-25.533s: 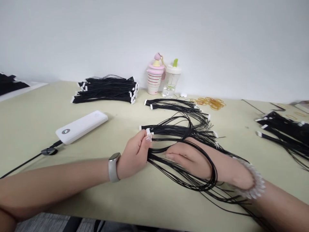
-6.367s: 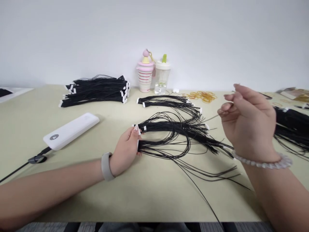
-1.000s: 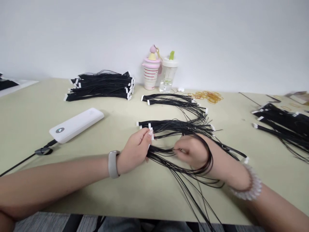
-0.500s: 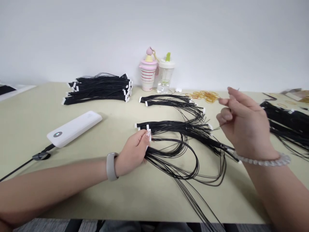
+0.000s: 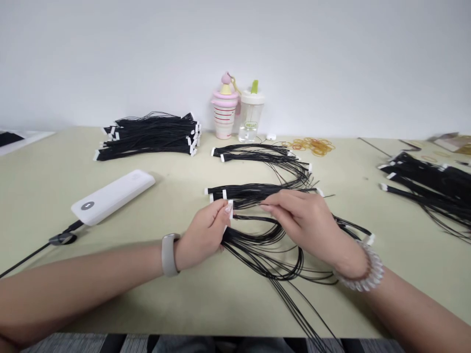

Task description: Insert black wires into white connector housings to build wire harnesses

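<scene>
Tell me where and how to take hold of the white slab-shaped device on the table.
Judging by its shape, grip the white device around its middle, from above, thumb and fingers on its two long sides. It lies flat and slanted, much longer than wide, its top uncovered. Best stay off its near-left end, where the black cable runs in.

Green "HELLO" lettering (image 5: 250,125) on clear bottle (image 5: 251,110); mark on white device (image 5: 119,190)'s round disc (image 5: 87,206) unreadable.
</scene>
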`<state>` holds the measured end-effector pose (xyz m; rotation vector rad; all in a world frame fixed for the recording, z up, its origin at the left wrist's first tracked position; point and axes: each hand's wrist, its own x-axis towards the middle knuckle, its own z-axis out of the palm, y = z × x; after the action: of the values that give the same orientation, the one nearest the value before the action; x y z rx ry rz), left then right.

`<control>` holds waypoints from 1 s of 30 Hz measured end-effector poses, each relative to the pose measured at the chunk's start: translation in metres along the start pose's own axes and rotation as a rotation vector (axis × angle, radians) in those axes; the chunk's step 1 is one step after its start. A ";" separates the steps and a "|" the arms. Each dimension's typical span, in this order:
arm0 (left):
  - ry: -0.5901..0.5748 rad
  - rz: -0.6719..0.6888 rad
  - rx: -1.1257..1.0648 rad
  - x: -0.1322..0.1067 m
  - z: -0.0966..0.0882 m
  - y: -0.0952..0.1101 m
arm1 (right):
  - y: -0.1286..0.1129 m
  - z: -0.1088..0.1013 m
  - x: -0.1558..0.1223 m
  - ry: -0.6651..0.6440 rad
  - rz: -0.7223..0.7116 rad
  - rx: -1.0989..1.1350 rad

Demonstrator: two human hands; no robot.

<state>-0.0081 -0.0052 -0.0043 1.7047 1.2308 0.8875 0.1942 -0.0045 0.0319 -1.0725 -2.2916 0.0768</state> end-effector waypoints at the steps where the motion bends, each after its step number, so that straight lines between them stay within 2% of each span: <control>1: 0.005 0.021 0.017 0.000 0.000 0.000 | 0.000 0.000 0.000 -0.021 -0.014 -0.012; 6: -0.006 0.085 0.045 0.001 0.000 -0.001 | -0.003 0.007 -0.001 -0.153 -0.002 -0.078; 13: -0.043 0.101 0.059 0.001 0.000 0.000 | -0.008 0.010 0.001 -0.160 0.029 -0.079; 20: -0.026 0.144 0.101 0.000 0.000 0.002 | -0.008 0.007 0.000 -0.218 -0.014 -0.087; 25: -0.047 0.111 0.093 0.000 0.000 0.003 | -0.009 0.006 0.000 -0.246 0.008 -0.066; 30: -0.045 0.148 0.125 0.000 0.000 0.000 | -0.011 0.008 0.002 -0.205 0.052 -0.021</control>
<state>-0.0082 -0.0048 -0.0038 1.9254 1.1627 0.8693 0.1813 -0.0088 0.0302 -1.1832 -2.4500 0.1923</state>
